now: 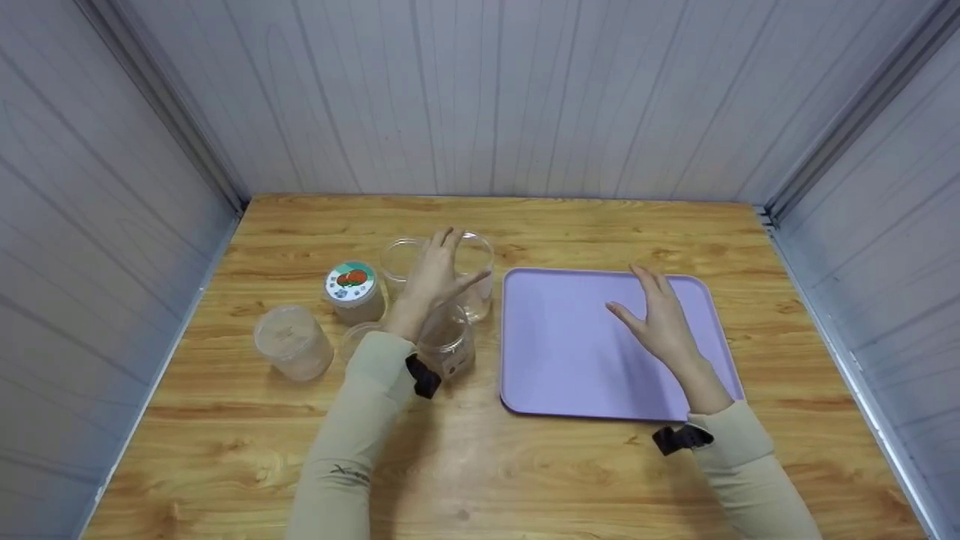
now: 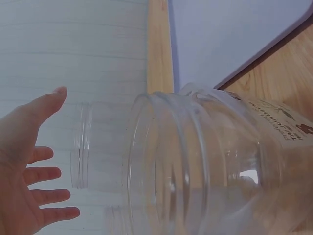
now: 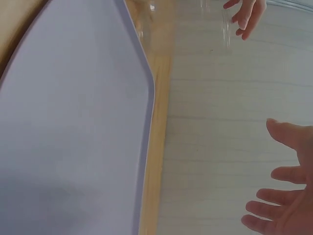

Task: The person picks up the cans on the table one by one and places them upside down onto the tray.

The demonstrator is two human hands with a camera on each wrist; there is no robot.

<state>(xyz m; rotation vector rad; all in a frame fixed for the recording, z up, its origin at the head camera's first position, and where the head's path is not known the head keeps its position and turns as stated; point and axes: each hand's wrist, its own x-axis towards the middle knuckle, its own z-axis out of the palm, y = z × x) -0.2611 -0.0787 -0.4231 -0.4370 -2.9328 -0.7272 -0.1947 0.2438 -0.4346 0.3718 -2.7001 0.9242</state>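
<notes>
My left hand [image 1: 433,277], fingers spread, hovers over a group of clear plastic jars and holds nothing. Just below it stands an open clear jar [image 1: 448,356] with a printed label [image 2: 281,120], large in the left wrist view. Behind the hand are two more open clear jars, the right one [image 1: 480,296] and the left one [image 1: 396,259], which the hand partly covers. Above the lilac tray [image 1: 555,345], my right hand [image 1: 660,322] is held with straight, parted fingers and nothing in it.
Left of the left forearm stand a jar with a colourful printed lid [image 1: 351,281] and a jar with a translucent lid [image 1: 289,334]. A round clear piece [image 1: 356,339] is partly hidden by the sleeve. Pale panels [image 1: 487,97] border the wooden table [image 1: 525,472].
</notes>
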